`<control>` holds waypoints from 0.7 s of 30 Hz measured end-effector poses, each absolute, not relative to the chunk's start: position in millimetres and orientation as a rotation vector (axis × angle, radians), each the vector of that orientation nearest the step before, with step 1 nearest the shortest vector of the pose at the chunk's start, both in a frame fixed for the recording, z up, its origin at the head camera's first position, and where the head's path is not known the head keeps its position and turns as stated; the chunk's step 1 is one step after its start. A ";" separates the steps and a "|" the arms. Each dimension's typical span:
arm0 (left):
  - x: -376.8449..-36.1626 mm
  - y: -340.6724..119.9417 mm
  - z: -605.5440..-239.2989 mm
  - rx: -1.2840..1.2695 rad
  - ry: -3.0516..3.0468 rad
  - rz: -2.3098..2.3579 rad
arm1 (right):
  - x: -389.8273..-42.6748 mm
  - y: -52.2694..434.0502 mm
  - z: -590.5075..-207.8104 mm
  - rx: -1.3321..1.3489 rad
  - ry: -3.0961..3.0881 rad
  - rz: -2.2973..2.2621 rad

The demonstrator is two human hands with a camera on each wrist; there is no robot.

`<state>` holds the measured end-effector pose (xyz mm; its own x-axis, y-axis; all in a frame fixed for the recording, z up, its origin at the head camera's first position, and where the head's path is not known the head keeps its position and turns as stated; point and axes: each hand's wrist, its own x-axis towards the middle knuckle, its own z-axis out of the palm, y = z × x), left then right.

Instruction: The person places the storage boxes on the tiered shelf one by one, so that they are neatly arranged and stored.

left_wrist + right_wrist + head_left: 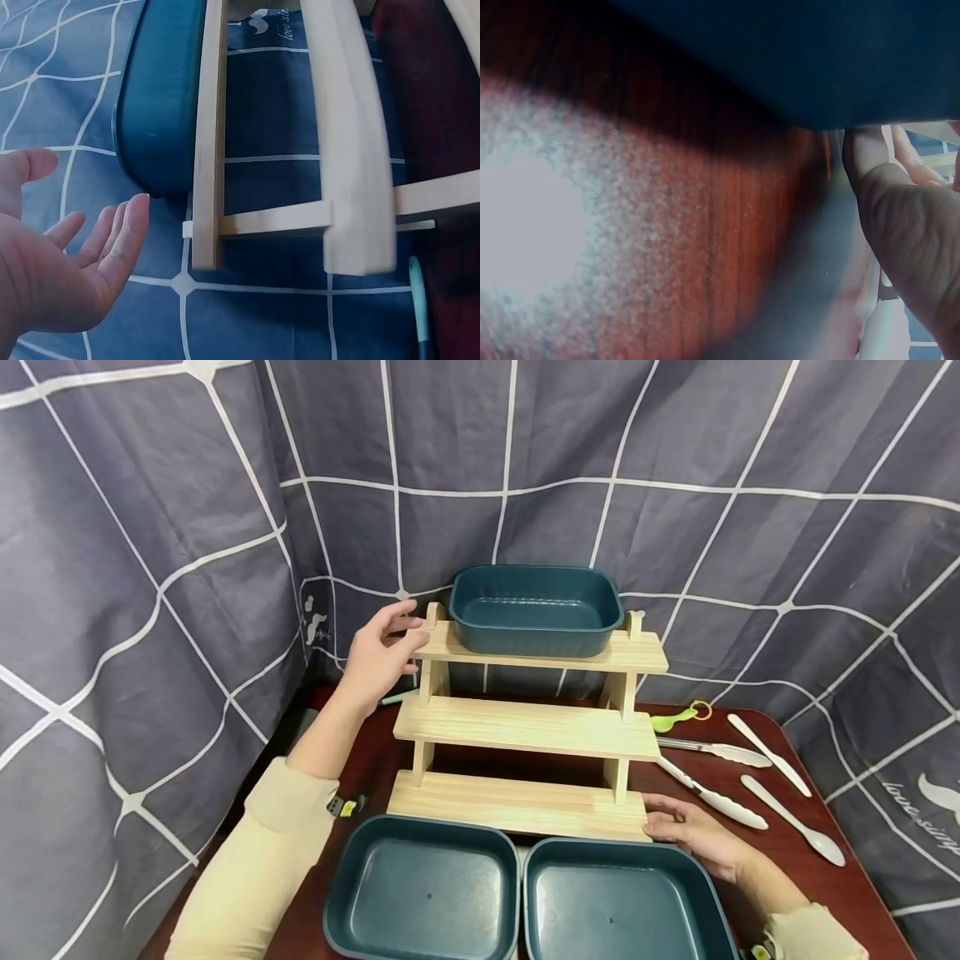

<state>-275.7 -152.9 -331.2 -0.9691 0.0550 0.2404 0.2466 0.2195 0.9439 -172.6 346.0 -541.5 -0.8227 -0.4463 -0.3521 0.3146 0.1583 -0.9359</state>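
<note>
A three-tier wooden rack (525, 727) stands mid-table with a dark teal tray (536, 610) on its top shelf. My left hand (386, 643) hovers open at the left end of that top shelf, fingers relaxed. In the left wrist view the palm (67, 262) faces the tray's end (161, 97) and the rack's frame (352, 150), with a small gap. My right hand (693, 835) lies flat on the table at the rack's front right corner, beside the right front tray (615, 910). The right wrist view shows that hand (915, 247) under the tray's dark rim (817, 52).
A second teal tray (423, 902) sits at the front left. A green tool (672, 719), tongs (712, 793) and white utensils (795, 822) lie on the red-brown table (825, 902) at the right. A teal stick (416, 300) lies behind the rack. Grey checked cloth surrounds everything.
</note>
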 end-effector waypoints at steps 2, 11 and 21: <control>-264.6 -157.5 -339.6 -0.310 -2.326 -1.817 | -171.3 346.2 -541.7 -0.114 1.867 -1.727; -212.1 -185.4 -387.0 -0.274 -2.405 -1.709 | -168.9 345.6 -544.0 -0.114 1.860 -1.750; -154.5 -212.8 -448.8 -0.162 -2.609 -1.502 | -169.1 346.1 -543.8 -0.135 1.865 -1.750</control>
<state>-154.5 -212.8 -448.8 -0.9862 0.0291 0.1630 0.1556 0.4998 0.8520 -169.1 346.1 -543.8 -0.8313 -0.4448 -0.3333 0.3043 0.1377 -0.9426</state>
